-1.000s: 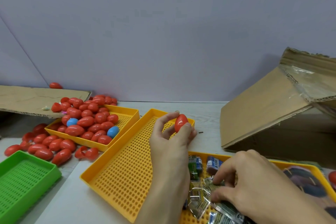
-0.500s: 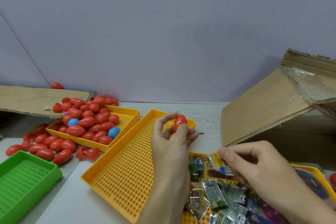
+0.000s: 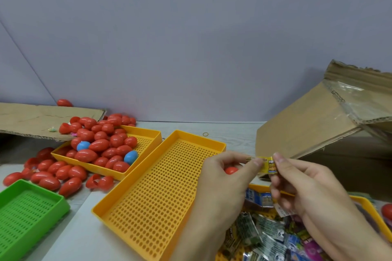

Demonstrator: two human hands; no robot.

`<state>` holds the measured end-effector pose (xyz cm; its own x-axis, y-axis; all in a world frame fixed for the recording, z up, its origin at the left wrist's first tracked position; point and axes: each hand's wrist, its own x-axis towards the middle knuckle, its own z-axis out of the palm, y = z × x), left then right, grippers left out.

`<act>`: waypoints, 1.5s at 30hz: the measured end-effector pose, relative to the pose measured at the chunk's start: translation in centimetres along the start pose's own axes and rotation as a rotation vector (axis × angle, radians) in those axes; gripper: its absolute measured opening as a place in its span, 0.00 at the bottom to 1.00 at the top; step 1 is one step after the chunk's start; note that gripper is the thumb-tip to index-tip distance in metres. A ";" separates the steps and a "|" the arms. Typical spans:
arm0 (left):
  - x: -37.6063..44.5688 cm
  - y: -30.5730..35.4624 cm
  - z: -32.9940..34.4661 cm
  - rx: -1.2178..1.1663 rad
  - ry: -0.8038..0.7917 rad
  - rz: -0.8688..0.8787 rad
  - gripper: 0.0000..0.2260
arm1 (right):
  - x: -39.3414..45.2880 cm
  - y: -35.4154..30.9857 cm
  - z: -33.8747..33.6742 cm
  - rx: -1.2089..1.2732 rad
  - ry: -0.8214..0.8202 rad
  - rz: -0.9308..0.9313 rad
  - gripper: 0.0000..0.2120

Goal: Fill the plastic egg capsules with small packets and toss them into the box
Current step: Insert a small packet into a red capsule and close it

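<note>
both hands meet above the table, just right of the empty orange perforated tray (image 3: 161, 184). right hand (image 3: 305, 184) pinches a small yellow packet (image 3: 269, 167) between thumb and forefinger; a second, pale packet edge (image 3: 283, 211) shows lower in the same hand. left hand (image 3: 229, 178) has its fingers curled round a red egg capsule (image 3: 231, 170), mostly hidden in the palm, while its thumb and forefinger meet the packet's left edge. cannot tell whether the capsule is open or still snapped together.

step in hand, as judged: folding or rolling the packet small enough to fit. best done by creasing it tight along its length, keeping the capsule steady in the left palm, then opening the halves and pushing the packet fully inside so no corner catches the seam.

materials: packet is thin glossy foil, crinkly, likely to spring back unless held. capsules are smooth hard plastic, ovoid, shiny. supply: more foil packets (image 3: 267, 237) heaped in an orange tray (image 3: 373, 216) under the hands; red and a few blue capsules (image 3: 101, 144) piled in a second orange tray (image 3: 148, 133) at left, some spilled on the table. green perforated tray (image 3: 31, 214) near left. cardboard box (image 3: 318, 129), matte corrugated with taped flap, stands at right, near the hands.
</note>
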<state>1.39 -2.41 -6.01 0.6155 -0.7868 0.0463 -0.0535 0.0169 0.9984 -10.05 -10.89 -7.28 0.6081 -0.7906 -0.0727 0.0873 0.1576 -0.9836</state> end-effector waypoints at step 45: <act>0.2 -0.1 -0.1 -0.009 -0.285 0.030 0.22 | -0.2 -0.7 -0.3 0.359 -0.144 -0.097 0.21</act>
<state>1.60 -2.51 -6.08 0.3676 -0.9276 0.0663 -0.0603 0.0473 0.9971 -10.48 -11.07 -6.66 0.6855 -0.7251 0.0665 0.4046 0.3034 -0.8627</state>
